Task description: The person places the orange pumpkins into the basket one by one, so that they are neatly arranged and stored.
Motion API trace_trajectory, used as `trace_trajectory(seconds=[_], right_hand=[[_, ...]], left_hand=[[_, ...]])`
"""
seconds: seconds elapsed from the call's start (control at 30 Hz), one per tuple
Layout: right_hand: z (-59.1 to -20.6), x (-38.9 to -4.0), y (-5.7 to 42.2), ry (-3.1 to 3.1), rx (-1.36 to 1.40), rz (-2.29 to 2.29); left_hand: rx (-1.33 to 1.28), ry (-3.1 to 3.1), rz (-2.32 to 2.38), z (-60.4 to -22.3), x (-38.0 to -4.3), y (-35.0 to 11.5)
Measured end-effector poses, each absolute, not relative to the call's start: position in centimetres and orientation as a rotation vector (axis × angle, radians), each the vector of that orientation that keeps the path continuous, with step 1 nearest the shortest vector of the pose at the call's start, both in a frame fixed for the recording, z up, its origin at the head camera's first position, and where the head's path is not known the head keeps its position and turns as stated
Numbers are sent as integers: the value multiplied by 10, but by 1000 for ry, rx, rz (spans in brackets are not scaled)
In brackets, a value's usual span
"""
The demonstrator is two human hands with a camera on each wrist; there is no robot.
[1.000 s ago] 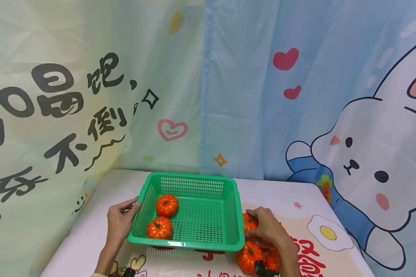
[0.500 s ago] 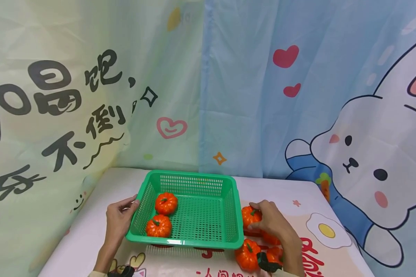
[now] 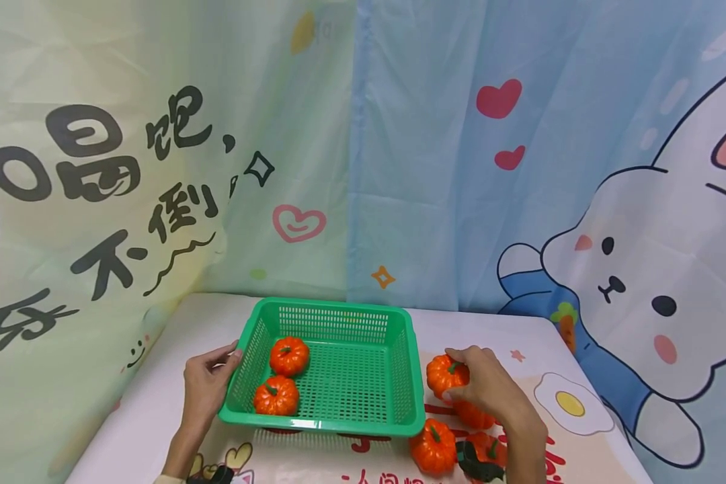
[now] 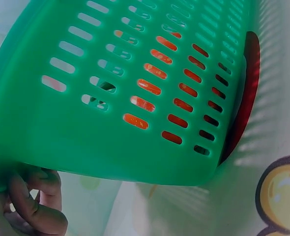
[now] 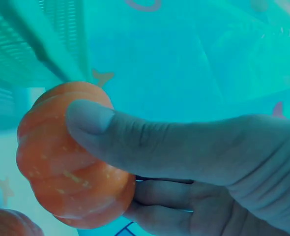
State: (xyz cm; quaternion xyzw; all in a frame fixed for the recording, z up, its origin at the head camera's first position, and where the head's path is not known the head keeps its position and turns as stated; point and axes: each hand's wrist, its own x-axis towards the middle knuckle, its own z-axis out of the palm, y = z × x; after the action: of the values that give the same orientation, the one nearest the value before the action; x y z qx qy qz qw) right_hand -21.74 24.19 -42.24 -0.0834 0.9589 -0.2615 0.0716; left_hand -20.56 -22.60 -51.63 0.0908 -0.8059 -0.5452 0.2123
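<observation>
My left hand (image 3: 208, 380) pinches the left rim of a green plastic basket (image 3: 363, 430); in the left wrist view its fingers (image 4: 42, 216) curl at the rim. Two small orange pumpkins lie inside, a rear pumpkin (image 3: 289, 356) and a front pumpkin (image 3: 276, 395), both at the basket's left. My right hand (image 3: 487, 383) grips another orange pumpkin (image 3: 445, 376) just right of the basket. The right wrist view shows the thumb (image 5: 88, 118) pressed on this pumpkin (image 5: 71, 162), with other fingers on its far side.
Several more pumpkins lie right of the basket: one near its front corner (image 3: 433, 447), another under my right hand (image 3: 474, 415), another by the wrist strap (image 3: 489, 449). A printed cloth (image 3: 571, 403) covers the table. Patterned curtains (image 3: 411, 168) hang behind it.
My right hand has taken hold of a pumpkin beside the basket and drawn it slightly right and up from the others. The left hand stays at the basket's rim.
</observation>
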Motion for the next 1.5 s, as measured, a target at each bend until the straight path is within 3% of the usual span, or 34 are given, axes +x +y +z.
trace_trajectory(seconds=[0.9, 1.5], right_hand=[[-393, -205, 229, 2909, -367, -796], [-395, -202, 192, 2845, -436, -925]], left_hand=[[241, -2259, -1480, -511, -207, -228], [250, -2259, -1510, -513, -205, -227]])
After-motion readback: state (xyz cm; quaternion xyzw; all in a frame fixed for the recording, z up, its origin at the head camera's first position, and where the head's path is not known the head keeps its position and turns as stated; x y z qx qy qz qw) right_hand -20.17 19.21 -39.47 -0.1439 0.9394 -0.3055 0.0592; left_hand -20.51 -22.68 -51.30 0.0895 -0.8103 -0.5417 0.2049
